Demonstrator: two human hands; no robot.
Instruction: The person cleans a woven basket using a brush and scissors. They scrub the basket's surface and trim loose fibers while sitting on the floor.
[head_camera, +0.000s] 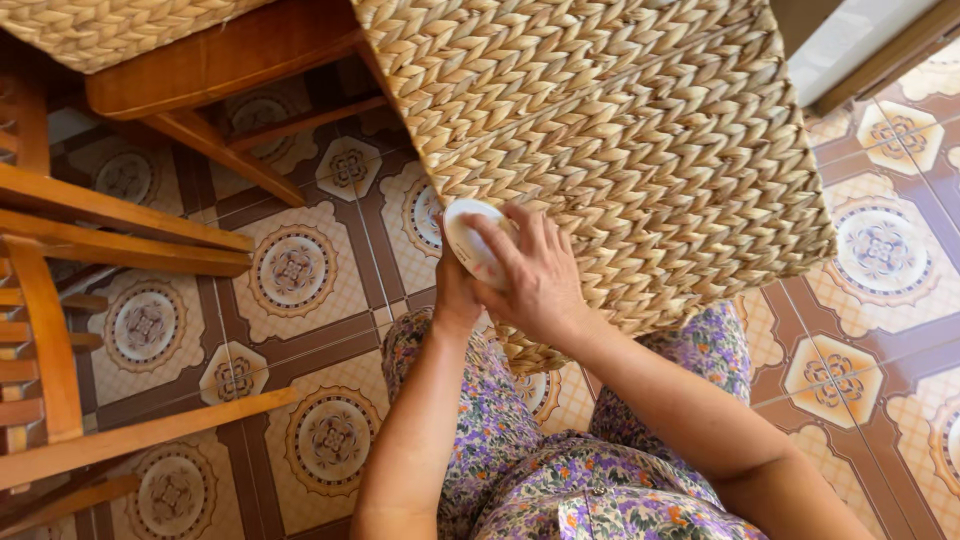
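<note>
The right hand (535, 275) is closing around a small round white object (472, 240), apparently a lid or shallow disc; the fingers are curling over its face and far rim. The left hand (452, 298) is sitting directly beneath and behind the right hand, mostly hidden by it. It appears to be supporting the object from below, but the frame is not showing how far it is closed.

The white object is sitting at the fingertips of the right hand, pressed close against the near-left edge of a large woven basket (640, 150). Whether it is touching the weave cannot be told.

Handling judgement: the object is looking light, rigid and smooth, so it may be slippery. If ceramic, it is fragile. The rim is offering the surest hold, with fingers opposed across the disc.

The basket is extending away from the hands, above and to the right of them. Its plaited natural fibre is looking stiff yet slightly yielding. Its contents are not showing from this angle.

To the left of the hands, a wooden chair (60, 300) is standing on a patterned tile floor (300, 290). Below the hands, a floral garment (560, 470) is covering the person's legs.
</note>
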